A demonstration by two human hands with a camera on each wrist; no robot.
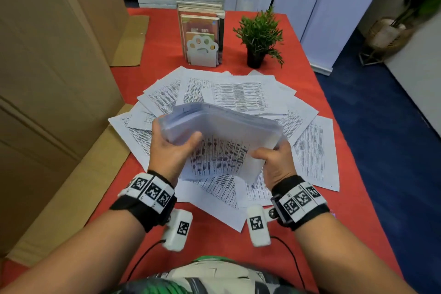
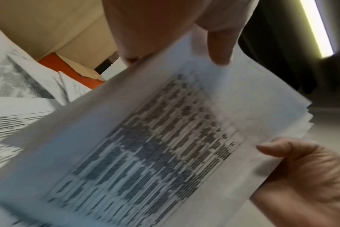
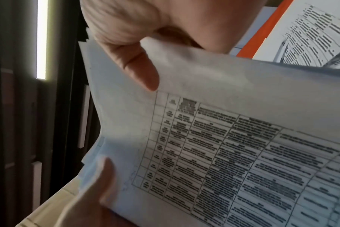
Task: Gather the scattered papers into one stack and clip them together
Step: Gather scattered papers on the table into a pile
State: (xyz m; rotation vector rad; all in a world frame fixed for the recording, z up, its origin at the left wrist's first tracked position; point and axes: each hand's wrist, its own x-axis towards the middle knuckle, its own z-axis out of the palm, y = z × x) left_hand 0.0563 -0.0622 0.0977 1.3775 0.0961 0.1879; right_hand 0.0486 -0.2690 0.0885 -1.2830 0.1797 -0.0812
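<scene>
Both my hands hold a thick stack of printed papers tilted above the red table. My left hand grips its left edge, thumb on the top sheet. At the stack's lower right corner my right hand pinches it with the thumb on top. In the left wrist view the stack fills the frame, with the left hand above and the right hand at the lower right. The right wrist view shows the right hand on the stack. Several loose papers lie fanned on the table under it. I see no clip.
A white paw-shaped book holder with books stands at the back of the red table, and a small potted plant is to its right. Cardboard boxes line the left side. Blue floor lies beyond the right edge.
</scene>
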